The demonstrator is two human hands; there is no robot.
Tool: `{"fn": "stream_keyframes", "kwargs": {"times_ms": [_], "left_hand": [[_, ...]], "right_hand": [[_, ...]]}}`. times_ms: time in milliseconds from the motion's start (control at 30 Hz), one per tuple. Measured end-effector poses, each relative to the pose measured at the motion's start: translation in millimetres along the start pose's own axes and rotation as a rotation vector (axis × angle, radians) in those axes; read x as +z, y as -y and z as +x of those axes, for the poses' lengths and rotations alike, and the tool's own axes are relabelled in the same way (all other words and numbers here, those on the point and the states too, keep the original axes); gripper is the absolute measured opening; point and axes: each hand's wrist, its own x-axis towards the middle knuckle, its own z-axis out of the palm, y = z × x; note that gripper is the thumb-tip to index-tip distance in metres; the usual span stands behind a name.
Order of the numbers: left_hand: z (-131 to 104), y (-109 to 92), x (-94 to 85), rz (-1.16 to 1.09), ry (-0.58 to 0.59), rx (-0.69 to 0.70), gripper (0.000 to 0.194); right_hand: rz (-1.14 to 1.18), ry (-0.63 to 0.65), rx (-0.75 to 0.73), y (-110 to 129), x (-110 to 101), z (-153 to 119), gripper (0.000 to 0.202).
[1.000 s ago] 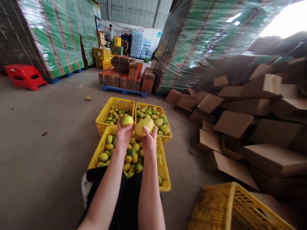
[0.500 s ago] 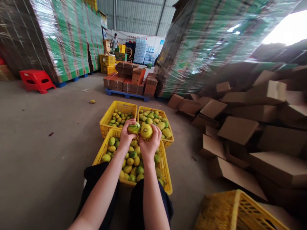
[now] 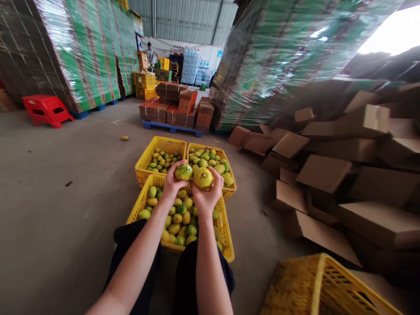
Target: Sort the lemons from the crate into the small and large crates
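- The left hand [image 3: 172, 183] was closed round a green-and-yellow fruit [image 3: 183, 172], and the right hand [image 3: 211, 189] was clamped on a rounder yellow fruit [image 3: 202, 177]; both were held up side by side above the crates.
- Two fruits were picked up and neither was set down; many more lay loose in the near crate [image 3: 229, 238], the far left crate [image 3: 143, 165] and the far right crate [image 3: 230, 191].
- How many had been handled, and how many were left, could not be told.
- One stray fruit [image 3: 124, 138] lay on the floor [image 3: 82, 175], well apart from the crates.
- The fruits looked smooth-skinned, oval to round, the left one ridged with darker green streaks.
- The crates were yellow, seemingly hard plastic, with slotted walls.
- Flat-sided brown cardboard boxes [image 3: 323, 173] lay tumbled to the right.
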Motion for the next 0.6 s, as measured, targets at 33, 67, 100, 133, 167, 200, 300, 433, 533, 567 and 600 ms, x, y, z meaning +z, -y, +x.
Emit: {"fn": "stream_keyframes", "kwargs": {"times_ms": [33,67,100,133,167,200,300,433,533,567,600], "left_hand": [[0,-1,0.7,-0.041,0.006,-0.033,0.057],[-1,-3,1.6,-0.094,0.002,-0.081,0.054],[-1,-5,2.4,-0.154,-0.013,-0.139,0.050],[-2,-8,3.2,-0.219,-0.035,-0.204,0.046],[-2,-10,3.9,-0.285,-0.064,-0.267,0.044],[-1,-13,4.5,-0.352,-0.092,-0.323,0.045],[1,-18,5.8,-0.527,-0.140,-0.446,0.058],[3,-17,8.2,-0.609,-0.185,-0.535,0.064],[2,-14,11.6,-0.601,-0.223,-0.578,0.059],[2,-13,12.6,-0.603,-0.238,-0.596,0.057],[1,-12,13.4,-0.612,-0.255,-0.615,0.056]], "right_hand": [[0.075,-0.015,0.074,3,0,0,0.065],[0.159,-0.031,0.153,6,0,0,0.070],[0.250,-0.051,0.234,9,0,0,0.073],[0.342,-0.078,0.314,12,-1,1,0.073],[0.434,-0.102,0.398,14,-1,2,0.069],[0.524,-0.116,0.486,16,-1,3,0.063],[0.744,-0.101,0.721,18,-2,6,0.052],[0.906,-0.094,0.840,15,-4,10,0.047],[1.004,-0.123,0.945,8,-4,11,0.047],[1.021,-0.128,0.998,4,-3,11,0.046],[1.020,-0.129,1.055,-1,-2,10,0.044]]}}
